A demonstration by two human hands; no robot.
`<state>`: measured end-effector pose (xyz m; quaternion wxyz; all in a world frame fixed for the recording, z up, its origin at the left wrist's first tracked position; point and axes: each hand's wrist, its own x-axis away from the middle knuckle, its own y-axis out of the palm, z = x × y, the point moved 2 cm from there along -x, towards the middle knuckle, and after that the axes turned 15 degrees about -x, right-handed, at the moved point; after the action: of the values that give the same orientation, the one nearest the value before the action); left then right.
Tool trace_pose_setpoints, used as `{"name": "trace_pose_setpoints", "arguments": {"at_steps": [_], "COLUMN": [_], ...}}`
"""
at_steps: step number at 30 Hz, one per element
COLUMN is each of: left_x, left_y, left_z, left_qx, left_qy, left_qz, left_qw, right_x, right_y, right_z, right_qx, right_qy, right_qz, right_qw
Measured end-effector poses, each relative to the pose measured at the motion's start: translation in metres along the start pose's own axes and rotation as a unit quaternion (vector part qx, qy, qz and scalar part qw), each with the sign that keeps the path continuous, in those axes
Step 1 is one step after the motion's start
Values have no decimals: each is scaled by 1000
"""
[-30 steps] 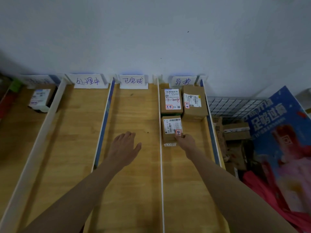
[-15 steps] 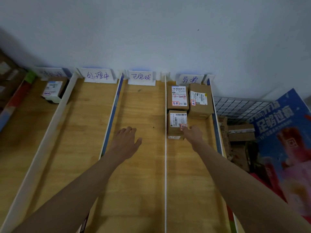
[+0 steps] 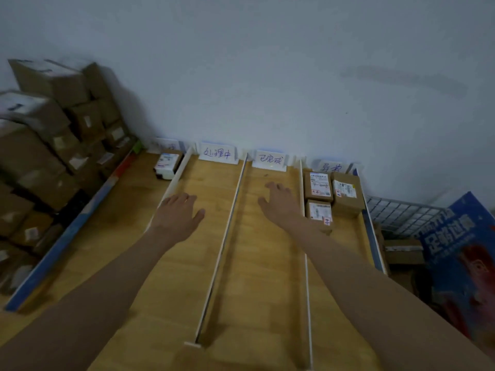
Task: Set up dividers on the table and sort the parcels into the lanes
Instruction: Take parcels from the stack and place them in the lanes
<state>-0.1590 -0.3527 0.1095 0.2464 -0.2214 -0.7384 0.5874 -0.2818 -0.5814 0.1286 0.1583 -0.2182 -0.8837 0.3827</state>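
1. The left hand (image 3: 178, 214) hangs flat over the second lane, fingers straight and slightly spread; this grip holds nothing.
2. The right hand (image 3: 281, 203) hangs over the third lane, fingers loosely spread, and its grip is also empty. Whether either palm touches the bench (image 3: 265, 277) cannot be told.
3. Three parcels (image 3: 318, 186) sit just right of the right hand, across a thin white divider (image 3: 305, 236), packed at the far end of the rightmost lane. The nearest one lies beside the right wrist.
4. One small white parcel (image 3: 167, 166) stands ahead and left of the left hand, in the leftmost lane, past another divider.
5. A stack of boxes (image 3: 53, 145) rises far to the left of the left hand, off the bench; the next parcels to sort are probably there.
6. Handling, as a guess: the small cartons look light and stiff, with taped paper labels that may be a little slick. One hand should do, thumb on one side wall and fingers on the opposite wall, label up.
7. The larger boxes in the stack probably need both hands low on opposite sides.
8. The dividers look thin and easily knocked, so parcels are better lowered in than slid across.
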Motion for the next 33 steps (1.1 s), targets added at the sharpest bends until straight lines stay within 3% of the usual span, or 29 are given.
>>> {"name": "trace_pose_setpoints", "arguments": {"at_steps": [15, 28, 33], "left_x": [175, 134, 102], "left_y": [-1, -54, -68], "left_z": [-262, -397, -458], "left_qx": [-24, -22, -15], "left_qy": [-63, -84, -92], "left_qz": [37, 128, 121], "left_qw": [997, 988, 988], "right_x": [107, 57, 19], "right_y": [165, 212, 242], "right_z": [-233, -374, -428], "right_qx": [27, 10, -43], "right_qy": [-44, -84, -87], "right_qz": [-17, 2, -17], "right_qw": [999, 996, 995]}}
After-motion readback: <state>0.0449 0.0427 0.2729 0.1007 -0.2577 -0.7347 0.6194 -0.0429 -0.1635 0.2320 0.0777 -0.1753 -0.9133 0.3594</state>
